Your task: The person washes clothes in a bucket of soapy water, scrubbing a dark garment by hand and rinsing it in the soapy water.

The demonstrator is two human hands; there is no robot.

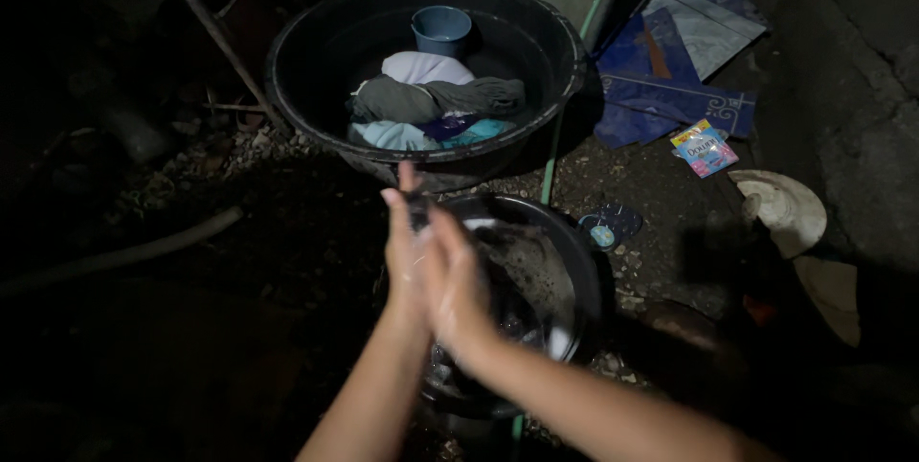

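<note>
Both hands, left point(402, 251) and right point(458, 285), press palm to palm, rubbing a dark cloth point(417, 203) above the near basin point(574, 261). Wrung clothes point(436, 98) already fill the far tub point(287, 69); this piece seems unfinished, judging by the suds.

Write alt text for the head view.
Two wet hands, left hand pressed against right hand, rub a dark cloth over a small dark basin outdoors at night. Behind it, a large black tub holds wrung clothes and a blue cup.
</note>
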